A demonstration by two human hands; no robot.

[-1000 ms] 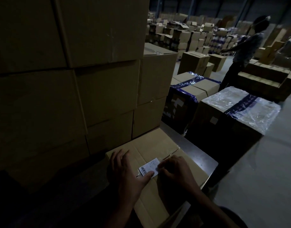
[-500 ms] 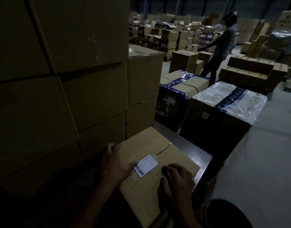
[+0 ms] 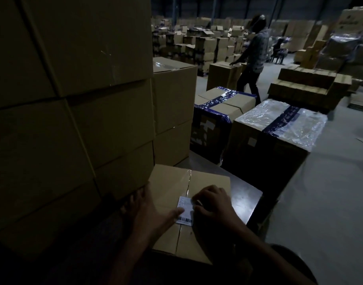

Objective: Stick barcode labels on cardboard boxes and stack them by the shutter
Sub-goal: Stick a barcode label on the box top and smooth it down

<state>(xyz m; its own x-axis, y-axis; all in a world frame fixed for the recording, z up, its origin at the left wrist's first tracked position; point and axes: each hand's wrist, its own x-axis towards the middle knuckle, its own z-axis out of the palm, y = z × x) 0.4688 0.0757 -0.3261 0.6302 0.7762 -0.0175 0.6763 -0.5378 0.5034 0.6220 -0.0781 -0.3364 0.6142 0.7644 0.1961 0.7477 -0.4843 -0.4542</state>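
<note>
Warehouse: one label [image 3: 185,210] on one box [image 3: 168,182], two hands.

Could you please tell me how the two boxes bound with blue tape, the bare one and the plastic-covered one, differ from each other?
The bare-topped box shows plain cardboard flaps, while the plastic-covered box has a shiny clear sheet over its top. The bare-topped box carries crossed blue tape bands; the plastic-covered box shows one band. The bare-topped box stands farther away, the plastic-covered box nearer and to the right. Both are brown cardboard, upright on the floor.
</note>
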